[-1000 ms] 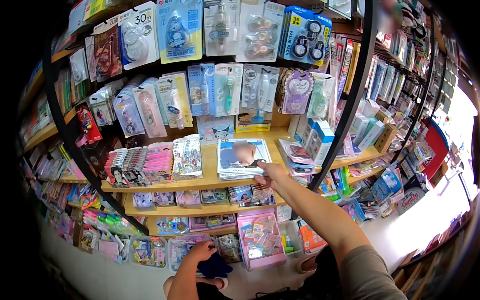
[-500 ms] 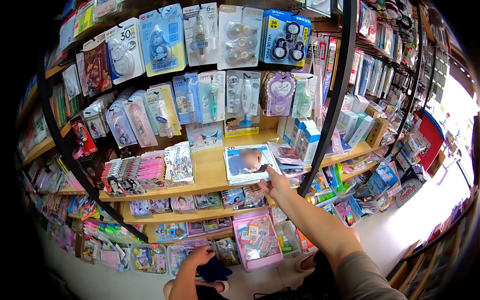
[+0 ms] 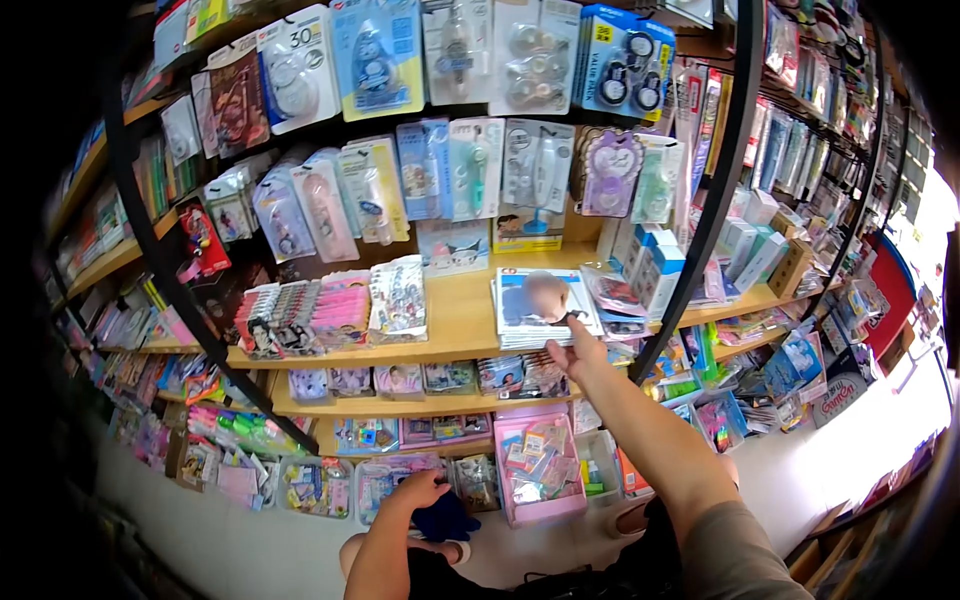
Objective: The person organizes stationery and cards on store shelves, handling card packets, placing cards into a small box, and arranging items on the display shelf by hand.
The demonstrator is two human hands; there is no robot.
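Observation:
On the wooden shelf lies a small stack of flat square packs marked CD (image 3: 521, 327), with a picture on the top one. My right hand (image 3: 579, 352) is at the stack's front right edge, its thumb on the top pack and its other fingers lower, by the shelf front. Those fingers look closed on the edge; how many packs they take in is hidden. Low in front, my left hand (image 3: 420, 490) is curled with dark blue cloth (image 3: 447, 520) directly below it. It seems to grip the cloth, though its fingertips are partly hidden.
Tape and stationery blister packs (image 3: 377, 62) hang above the shelf. Left of the stack stand rows of small packets (image 3: 340, 308); red-and-white packs (image 3: 617, 292) and blue-white boxes (image 3: 655, 277) are on its right. A pink bin (image 3: 545, 513) and other bins line the floor. Black uprights (image 3: 718, 180) frame the shelf.
The view has shifted, so the shelves sit further right and higher in it. My right hand remains at the CD packs, and my left hand remains by the dark blue cloth.

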